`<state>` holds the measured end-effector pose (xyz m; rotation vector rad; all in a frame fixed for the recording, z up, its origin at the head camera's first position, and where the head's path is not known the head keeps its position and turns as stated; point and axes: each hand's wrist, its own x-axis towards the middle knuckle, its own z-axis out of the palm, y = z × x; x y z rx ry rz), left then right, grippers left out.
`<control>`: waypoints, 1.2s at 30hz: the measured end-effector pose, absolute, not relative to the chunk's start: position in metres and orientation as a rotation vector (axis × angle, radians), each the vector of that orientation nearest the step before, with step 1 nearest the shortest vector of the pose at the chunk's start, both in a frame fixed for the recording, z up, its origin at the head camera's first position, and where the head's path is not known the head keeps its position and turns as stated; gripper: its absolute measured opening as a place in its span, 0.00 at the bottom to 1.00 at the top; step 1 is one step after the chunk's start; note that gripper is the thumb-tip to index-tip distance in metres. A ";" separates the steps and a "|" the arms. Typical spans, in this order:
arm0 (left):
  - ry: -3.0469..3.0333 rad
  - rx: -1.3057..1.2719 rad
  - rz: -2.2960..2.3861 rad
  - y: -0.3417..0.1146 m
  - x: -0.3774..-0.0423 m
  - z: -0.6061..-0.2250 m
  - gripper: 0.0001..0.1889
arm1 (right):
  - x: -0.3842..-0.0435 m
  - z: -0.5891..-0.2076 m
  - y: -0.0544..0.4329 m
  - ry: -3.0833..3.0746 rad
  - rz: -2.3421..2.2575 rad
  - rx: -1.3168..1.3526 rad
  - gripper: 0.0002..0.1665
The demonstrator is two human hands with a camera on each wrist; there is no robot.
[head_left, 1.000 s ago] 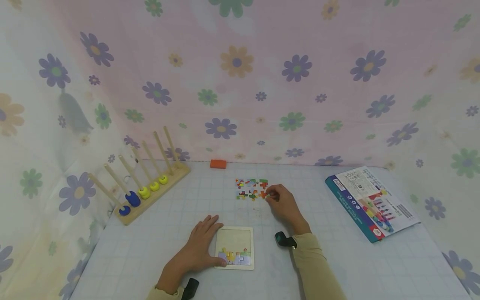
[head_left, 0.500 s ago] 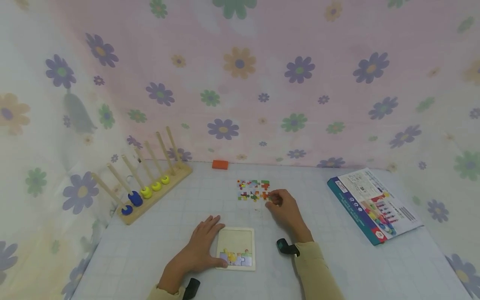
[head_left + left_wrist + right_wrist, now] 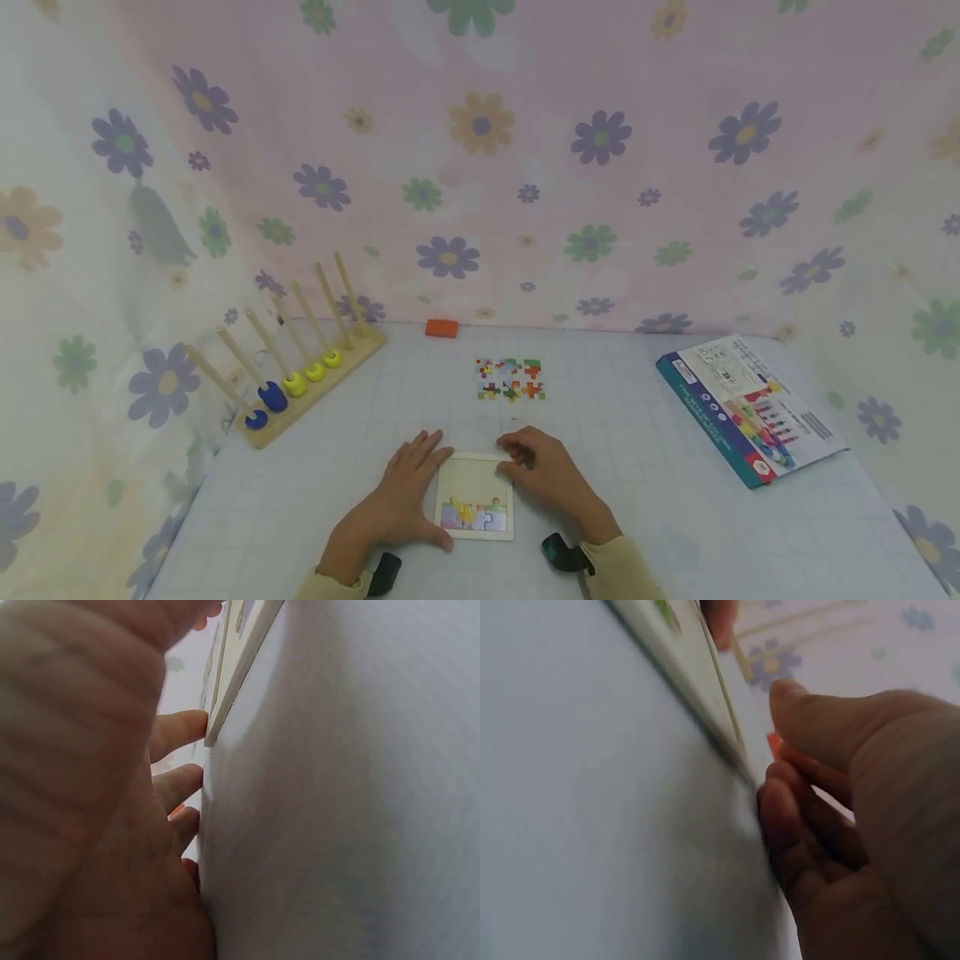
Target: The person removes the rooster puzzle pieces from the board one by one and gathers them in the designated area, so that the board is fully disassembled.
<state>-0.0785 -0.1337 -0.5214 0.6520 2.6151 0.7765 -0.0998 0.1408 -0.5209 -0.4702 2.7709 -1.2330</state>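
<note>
A square, pale wooden puzzle tray point(image 3: 475, 477) lies on the table, with several joined puzzle pieces point(image 3: 473, 515) along its near edge. My left hand point(image 3: 397, 500) spreads along its left side, thumb by the near corner and index finger by the far one. In the left wrist view, a fingertip meets the corner of the tray point(image 3: 232, 690). At the far right corner is my right hand point(image 3: 543, 471), loosely curled. The right wrist view shows its thumb apart from the fingers, with nothing visible between them and fingertips right at the tray's corner point(image 3: 739, 761).
Loose puzzle pieces point(image 3: 511, 389) lie in two rows beyond the tray. To the left stands a wooden peg rack point(image 3: 315, 396) with blue and yellow beads. An orange block point(image 3: 442, 328) sits by the back edge, and a printed box point(image 3: 750, 408) lies at right.
My right hand has left the loose pieces and come back toward me, to the tray's far right corner. The loose pieces stay in their rows. The left hand has barely shifted.
</note>
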 end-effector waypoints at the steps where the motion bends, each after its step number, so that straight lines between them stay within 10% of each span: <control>1: 2.617 0.659 0.783 -0.133 -0.078 -0.521 0.67 | -0.096 -0.518 0.137 2.776 -1.185 -0.498 0.18; 36: 2.632 0.719 0.800 -0.136 -0.078 -0.522 0.66 | -0.054 -0.505 0.074 2.625 -0.913 -0.681 0.23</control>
